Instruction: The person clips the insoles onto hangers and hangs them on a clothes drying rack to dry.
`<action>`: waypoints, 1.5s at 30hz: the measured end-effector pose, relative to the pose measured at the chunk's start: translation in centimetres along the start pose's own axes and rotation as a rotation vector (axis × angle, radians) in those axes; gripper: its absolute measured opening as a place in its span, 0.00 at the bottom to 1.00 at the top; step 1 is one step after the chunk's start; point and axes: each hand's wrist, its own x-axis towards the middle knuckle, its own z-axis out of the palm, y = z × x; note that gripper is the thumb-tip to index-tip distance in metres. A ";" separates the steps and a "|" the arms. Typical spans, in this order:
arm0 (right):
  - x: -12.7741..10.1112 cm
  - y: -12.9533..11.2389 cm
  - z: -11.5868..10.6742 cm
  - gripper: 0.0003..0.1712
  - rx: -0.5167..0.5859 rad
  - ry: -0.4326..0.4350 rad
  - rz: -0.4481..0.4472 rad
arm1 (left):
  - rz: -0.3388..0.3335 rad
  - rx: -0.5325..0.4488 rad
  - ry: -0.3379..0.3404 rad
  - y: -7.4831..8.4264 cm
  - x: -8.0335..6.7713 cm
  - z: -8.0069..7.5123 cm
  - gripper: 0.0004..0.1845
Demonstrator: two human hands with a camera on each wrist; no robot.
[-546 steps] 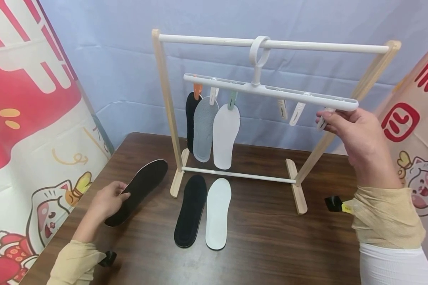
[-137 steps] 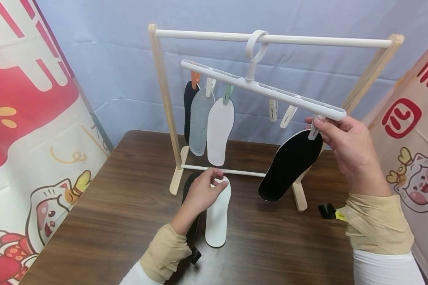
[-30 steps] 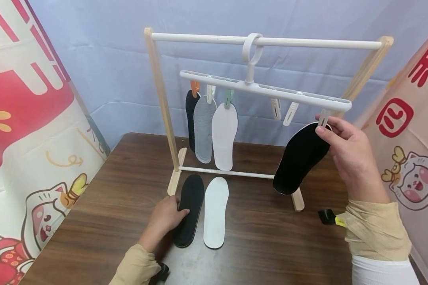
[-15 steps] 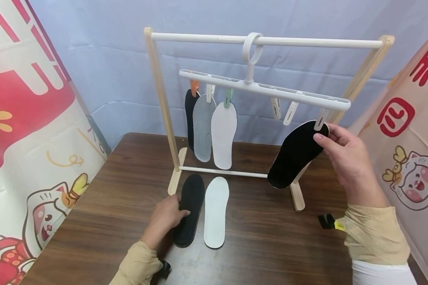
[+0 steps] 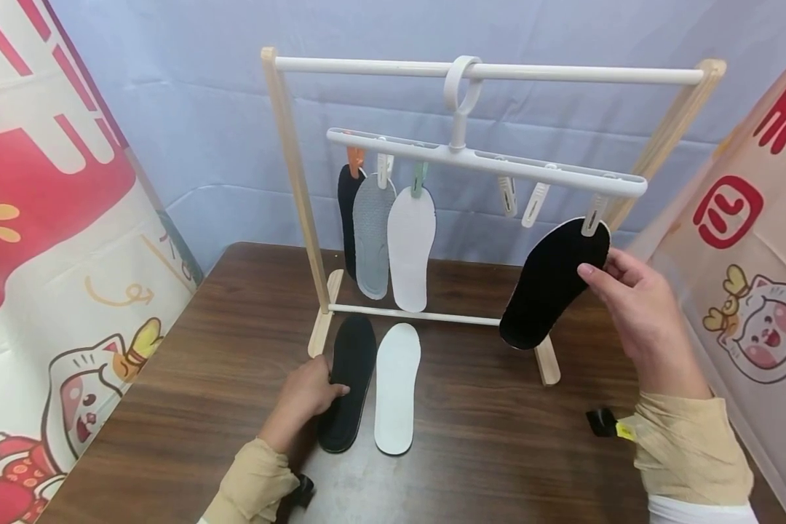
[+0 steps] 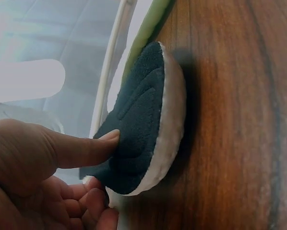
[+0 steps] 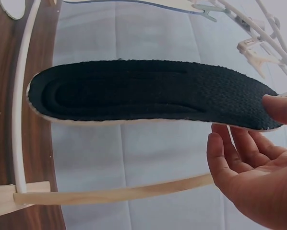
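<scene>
Left hand [image 5: 304,399] fingers pinching the flat black felt insole [image 5: 348,382] should lift its near edge cleanly off the worktop [image 5: 485,451] while right hand [image 5: 635,316] fingers, loosely spread, steady the hanging black insole [image 5: 553,284].

Cartoon cat banners [image 5: 72,291] beside a blue backdrop [image 5: 203,109]

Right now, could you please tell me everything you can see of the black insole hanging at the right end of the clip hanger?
The black insole hangs from the white clip at the right end of the hanger, clipped at one rounded end and slanting down to the left. Its face looks like dark textured fabric with moulded contour lines, edged by a pale rim. The right hand touches it near the clipped end, fingers loosely extended. Its lower end hangs clear of the table.
</scene>
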 end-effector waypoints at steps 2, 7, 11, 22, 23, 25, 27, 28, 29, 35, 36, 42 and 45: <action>-0.2 0.2 -0.2 0.14 -0.027 0.014 0.011 | -0.002 -0.006 -0.004 0.1 0.0 -0.1 0.16; -0.7 0.9 -0.9 0.14 -0.088 0.021 0.036 | -0.005 -0.020 0.005 0.1 -0.1 -0.3 0.19; -1.2 1.5 -1.4 0.14 -0.141 0.017 0.073 | 0.011 -0.033 0.018 0.1 -0.3 -0.4 0.20; -2.5 3.3 -2.2 0.12 -0.189 0.004 0.123 | -0.005 -0.068 -0.005 0.2 -0.5 -0.5 0.19; -2.6 3.4 -2.3 0.13 -0.193 0.002 0.128 | 0.000 -0.071 -0.005 0.2 -0.6 -0.5 0.18; -2.9 3.7 -2.5 0.13 -0.193 -0.004 0.138 | 0.014 -0.079 -0.003 0.2 -0.6 -0.6 0.16; -3.1 4.1 -2.6 0.13 -0.167 -0.017 0.138 | 0.029 -0.097 -0.001 0.1 -0.6 -0.6 0.15; -3.2 4.3 -2.6 0.13 -0.146 -0.028 0.134 | 0.038 -0.107 0.002 0.1 -0.6 -0.6 0.14; -3.3 4.6 -2.6 0.14 -0.126 -0.039 0.128 | 0.044 -0.117 0.003 0.0 -0.6 -0.6 0.13; -3.8 5.8 -2.7 0.14 -0.072 -0.081 0.109 | 0.059 -0.164 0.015 -0.1 -0.7 -0.6 0.12; -3.9 5.9 -2.7 0.14 -0.086 -0.081 0.117 | 0.060 -0.168 0.018 -0.1 -0.7 -0.5 0.12; -4.7 6.0 -2.7 0.10 -0.149 -0.052 0.199 | 0.058 -0.178 0.012 0.0 -0.8 -0.6 0.12; -5.1 5.9 -2.5 0.10 -0.204 -0.051 0.220 | 0.060 -0.181 0.008 0.0 -0.8 -0.6 0.12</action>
